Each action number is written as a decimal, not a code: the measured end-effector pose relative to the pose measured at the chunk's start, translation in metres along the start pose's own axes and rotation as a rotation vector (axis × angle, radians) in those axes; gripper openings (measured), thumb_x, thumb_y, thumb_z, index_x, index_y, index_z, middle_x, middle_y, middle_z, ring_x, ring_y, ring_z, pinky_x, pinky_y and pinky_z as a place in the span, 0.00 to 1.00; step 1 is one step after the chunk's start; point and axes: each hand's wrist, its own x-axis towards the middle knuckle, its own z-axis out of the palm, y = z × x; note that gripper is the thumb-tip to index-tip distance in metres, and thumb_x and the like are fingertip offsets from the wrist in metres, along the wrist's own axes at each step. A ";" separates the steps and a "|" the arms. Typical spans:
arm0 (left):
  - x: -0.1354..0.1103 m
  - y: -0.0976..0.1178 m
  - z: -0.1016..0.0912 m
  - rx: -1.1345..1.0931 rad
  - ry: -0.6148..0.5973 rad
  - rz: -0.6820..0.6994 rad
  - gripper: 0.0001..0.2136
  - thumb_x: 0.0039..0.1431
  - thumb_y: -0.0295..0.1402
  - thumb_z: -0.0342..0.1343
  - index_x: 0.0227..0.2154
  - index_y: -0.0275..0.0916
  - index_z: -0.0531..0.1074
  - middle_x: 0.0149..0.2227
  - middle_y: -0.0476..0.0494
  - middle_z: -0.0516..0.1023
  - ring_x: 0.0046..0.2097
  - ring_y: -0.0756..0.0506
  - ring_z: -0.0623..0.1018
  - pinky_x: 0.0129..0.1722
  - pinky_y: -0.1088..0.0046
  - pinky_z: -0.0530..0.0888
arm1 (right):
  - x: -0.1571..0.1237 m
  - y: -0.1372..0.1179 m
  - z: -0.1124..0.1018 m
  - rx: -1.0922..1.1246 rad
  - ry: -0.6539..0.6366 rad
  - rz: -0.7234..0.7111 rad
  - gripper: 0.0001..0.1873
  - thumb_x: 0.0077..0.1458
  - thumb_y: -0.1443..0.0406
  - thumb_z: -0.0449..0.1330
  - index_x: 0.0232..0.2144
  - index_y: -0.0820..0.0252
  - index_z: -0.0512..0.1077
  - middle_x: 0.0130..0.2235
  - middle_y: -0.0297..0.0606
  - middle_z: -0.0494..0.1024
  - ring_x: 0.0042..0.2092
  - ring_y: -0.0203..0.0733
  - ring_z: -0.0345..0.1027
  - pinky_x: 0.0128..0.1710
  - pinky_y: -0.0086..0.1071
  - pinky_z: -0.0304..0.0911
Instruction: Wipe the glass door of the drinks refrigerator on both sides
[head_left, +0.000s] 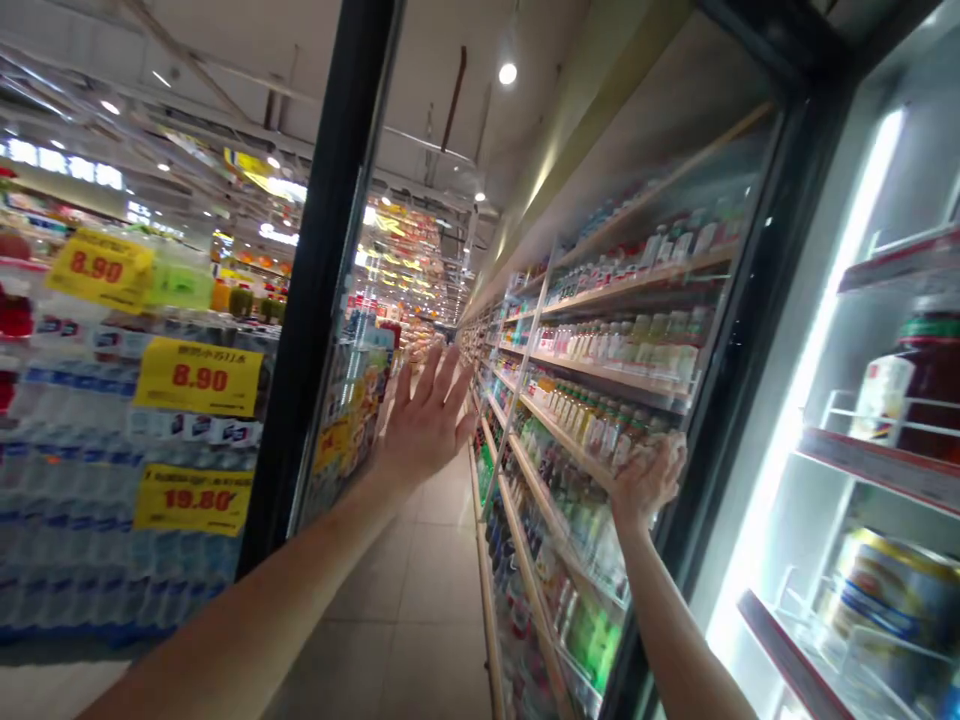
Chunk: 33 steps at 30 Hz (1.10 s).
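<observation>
A glass cooler door [517,170] with a black frame stands swung out in front of me. My left hand [429,410] reaches to the glass with its fingers spread and nothing in it; whether the whole palm touches the pane I cannot tell. Near the door's right frame, my right hand [643,485] is against the glass, its fingers bent over a crumpled whitish cloth [671,443]. Blur hides the cloth's exact shape. Shelves of bottles show in the pane, between and around both hands.
On the right, the lit cooler holds a dark bottle with a green cap [934,380] and gold-and-blue cans [892,600] behind wire rails. Stacked water packs [90,480] with yellow price signs [199,377] stand at left. Pale floor tiles [420,590] run along the aisle.
</observation>
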 end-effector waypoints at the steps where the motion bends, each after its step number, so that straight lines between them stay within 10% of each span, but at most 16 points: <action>1: 0.000 0.001 0.000 -0.002 0.001 -0.002 0.28 0.61 0.39 0.46 0.63 0.40 0.47 0.65 0.37 0.50 0.66 0.40 0.45 0.63 0.53 0.44 | 0.000 0.000 0.000 0.006 0.013 0.001 0.24 0.59 0.64 0.44 0.58 0.59 0.57 0.59 0.60 0.57 0.61 0.59 0.51 0.52 0.59 0.50; 11: -0.001 -0.004 0.005 -0.003 0.008 0.006 0.29 0.61 0.40 0.47 0.63 0.41 0.47 0.64 0.38 0.50 0.66 0.40 0.46 0.63 0.53 0.45 | -0.066 -0.092 -0.002 0.190 -0.276 -0.670 0.20 0.55 0.66 0.51 0.51 0.53 0.65 0.60 0.44 0.60 0.64 0.50 0.45 0.60 0.54 0.43; 14: -0.001 -0.005 0.005 0.005 0.017 0.010 0.29 0.60 0.40 0.47 0.62 0.40 0.48 0.64 0.37 0.51 0.66 0.40 0.46 0.63 0.53 0.44 | -0.048 -0.054 -0.003 0.134 -0.225 -0.549 0.19 0.55 0.65 0.50 0.49 0.55 0.66 0.59 0.46 0.61 0.63 0.51 0.48 0.59 0.56 0.43; 19: -0.001 -0.003 0.006 0.009 -0.009 -0.002 0.28 0.61 0.38 0.47 0.62 0.39 0.49 0.64 0.37 0.50 0.66 0.39 0.45 0.63 0.52 0.44 | -0.009 -0.009 0.005 0.036 -0.041 0.048 0.24 0.57 0.64 0.46 0.55 0.62 0.61 0.61 0.57 0.56 0.62 0.57 0.49 0.55 0.63 0.47; 22: -0.002 -0.004 0.007 0.003 -0.012 -0.004 0.28 0.61 0.39 0.47 0.62 0.39 0.48 0.64 0.37 0.50 0.66 0.40 0.44 0.63 0.52 0.44 | -0.021 -0.040 0.008 0.080 -0.049 -0.058 0.24 0.57 0.64 0.47 0.56 0.60 0.61 0.62 0.54 0.54 0.64 0.55 0.46 0.56 0.60 0.48; 28: -0.003 -0.010 0.011 -0.023 -0.007 0.001 0.29 0.60 0.40 0.47 0.62 0.41 0.48 0.65 0.37 0.50 0.66 0.40 0.45 0.63 0.52 0.44 | -0.070 -0.109 0.004 0.227 -0.303 -0.713 0.20 0.54 0.66 0.53 0.50 0.51 0.67 0.61 0.42 0.58 0.65 0.50 0.45 0.61 0.54 0.41; 33: -0.002 -0.010 0.013 -0.001 0.011 0.012 0.28 0.61 0.39 0.46 0.62 0.39 0.50 0.64 0.37 0.50 0.66 0.40 0.44 0.63 0.52 0.44 | -0.034 -0.044 0.005 0.086 -0.125 -0.411 0.18 0.55 0.63 0.50 0.48 0.57 0.69 0.60 0.49 0.61 0.62 0.53 0.52 0.58 0.59 0.43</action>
